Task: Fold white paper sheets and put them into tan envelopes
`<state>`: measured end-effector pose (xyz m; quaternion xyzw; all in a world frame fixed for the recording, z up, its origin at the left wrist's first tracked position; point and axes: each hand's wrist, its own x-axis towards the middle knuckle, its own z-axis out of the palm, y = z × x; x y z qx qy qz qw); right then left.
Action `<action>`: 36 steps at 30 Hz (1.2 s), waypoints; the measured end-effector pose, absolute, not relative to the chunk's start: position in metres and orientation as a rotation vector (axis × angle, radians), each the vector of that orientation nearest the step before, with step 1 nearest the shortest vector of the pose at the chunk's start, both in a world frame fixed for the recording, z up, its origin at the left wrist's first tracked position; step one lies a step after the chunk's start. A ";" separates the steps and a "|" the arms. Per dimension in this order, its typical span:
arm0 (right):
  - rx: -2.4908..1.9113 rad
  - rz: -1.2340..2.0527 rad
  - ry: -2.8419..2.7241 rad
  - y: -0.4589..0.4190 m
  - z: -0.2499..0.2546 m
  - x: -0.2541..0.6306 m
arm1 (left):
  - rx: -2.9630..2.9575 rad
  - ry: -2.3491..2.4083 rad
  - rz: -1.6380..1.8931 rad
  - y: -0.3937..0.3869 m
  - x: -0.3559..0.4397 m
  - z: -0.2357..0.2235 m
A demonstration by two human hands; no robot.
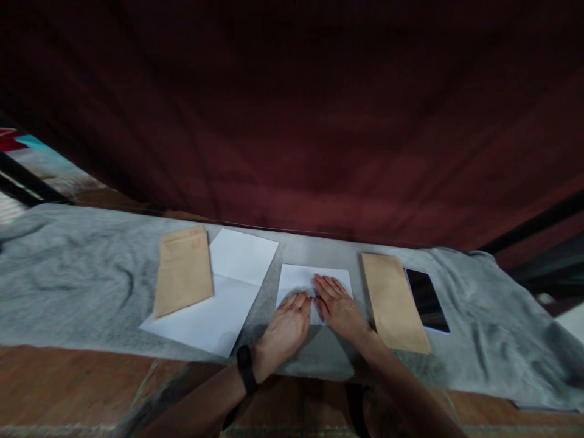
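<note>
A white sheet of paper (296,277), which looks folded, lies on the grey cloth in front of me. Both of my hands press down on it. My left hand (288,321) rests on its lower left part, fingers close together and lying on the paper; a dark band circles that wrist. With its fingers stretched out flat, my right hand (338,304) covers the right part of the sheet. The thumbs nearly meet at the middle. My hands hide much of the paper's lower half.
To the left, a brown envelope (183,274) overlaps a creased white sheet (228,310). On the right lie several brown envelopes or one (395,304), beside a phone (427,300). Everything sits on a wrinkled grey cloth (82,274); a dark red curtain (292,152) hangs behind.
</note>
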<state>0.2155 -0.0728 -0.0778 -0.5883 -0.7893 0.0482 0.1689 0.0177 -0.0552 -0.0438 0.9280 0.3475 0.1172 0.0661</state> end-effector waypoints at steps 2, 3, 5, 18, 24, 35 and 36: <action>-1.641 0.129 -2.260 -0.080 -0.077 0.215 | 2.822 1.110 0.346 -0.052 0.019 -0.049; -1.629 0.125 -2.267 -0.084 -0.077 0.214 | 2.824 1.139 0.341 -0.050 0.020 -0.052; -1.615 0.121 -2.280 -0.093 -0.076 0.212 | 2.816 1.173 0.324 -0.045 0.022 -0.057; -1.527 0.267 -2.326 -0.128 -0.054 0.213 | 2.854 1.069 0.320 -0.018 0.036 -0.067; -1.473 0.343 -2.353 -0.132 -0.048 0.213 | 2.872 1.198 0.384 -0.016 0.050 -0.072; -1.393 0.417 -2.345 -0.131 -0.043 0.218 | 2.840 1.186 0.373 -0.019 0.049 -0.076; -1.387 0.417 -2.344 -0.131 -0.042 0.219 | 2.838 1.186 0.374 -0.018 0.049 -0.076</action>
